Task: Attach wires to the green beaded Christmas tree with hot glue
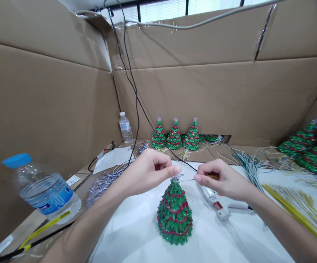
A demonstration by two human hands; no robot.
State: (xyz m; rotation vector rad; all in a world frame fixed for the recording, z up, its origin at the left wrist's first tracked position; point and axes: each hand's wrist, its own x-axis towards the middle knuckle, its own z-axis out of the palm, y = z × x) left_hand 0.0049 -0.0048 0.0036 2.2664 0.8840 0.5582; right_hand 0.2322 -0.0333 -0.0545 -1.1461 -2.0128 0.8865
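Note:
A small green Christmas tree [174, 215] with red garland stands upright on the white work surface in front of me. My left hand [158, 170] pinches a clear, shiny star [178, 176] at its tip. From the other side, my right hand [215, 179] is closed around a thin metal tool with a brownish handle [214, 176]. Its slim shaft [186, 180] points left and reaches the base of the star; I cannot tell its exact kind. Under and beside my right hand lies a white glue gun [215, 204] with a clear glue stick [237, 235] behind it.
Three finished-looking trees [175, 135] stand along the cardboard wall [202, 91]. Larger trees [311, 149] and yellow wire bundles [297, 206] are at right. Silvery wires [103, 186], a large water bottle [49, 193] and a smaller bottle [125, 128] are at left. Black cables [136, 95] hang down.

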